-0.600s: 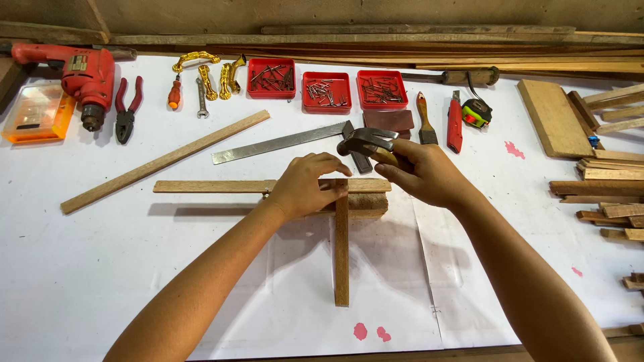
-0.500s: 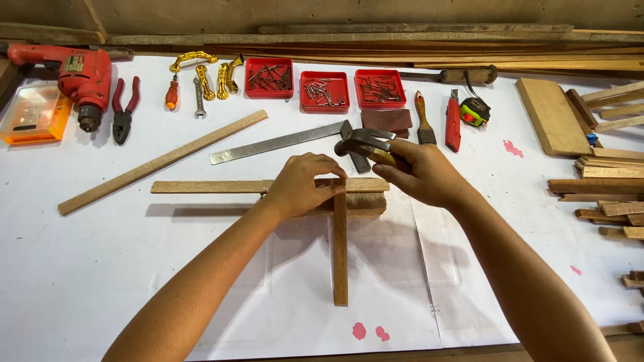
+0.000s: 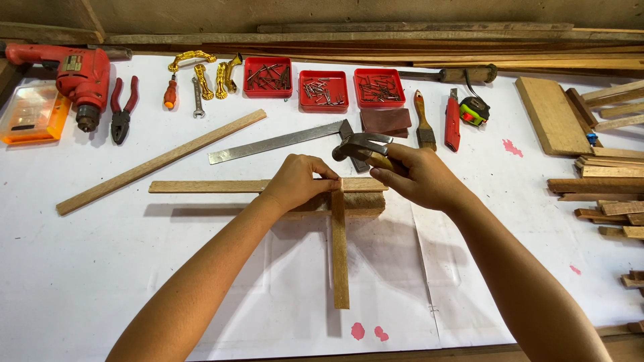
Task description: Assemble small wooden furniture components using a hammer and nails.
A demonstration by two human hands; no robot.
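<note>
Wood strip (image 3: 340,258) runs from near edge away to a crosswise strip (image 3: 221,186), forming a T. Left hand (image 3: 298,181) pinches something tiny at their joint; right hand (image 3: 416,175) clenches a hammer (image 3: 359,145) just above. Nailing seems underway; red nail trays (image 3: 323,90) lie far on the white surface (image 3: 100,268).

- Even, bright light falls on my white table (image 3: 100,268); nothing glares.
- Soft shadows lie just below my left hand (image 3: 298,181), and right of the upright wooden strip (image 3: 339,255).
- Everything looks sharp; table edges bow slightly toward the corners.
</note>
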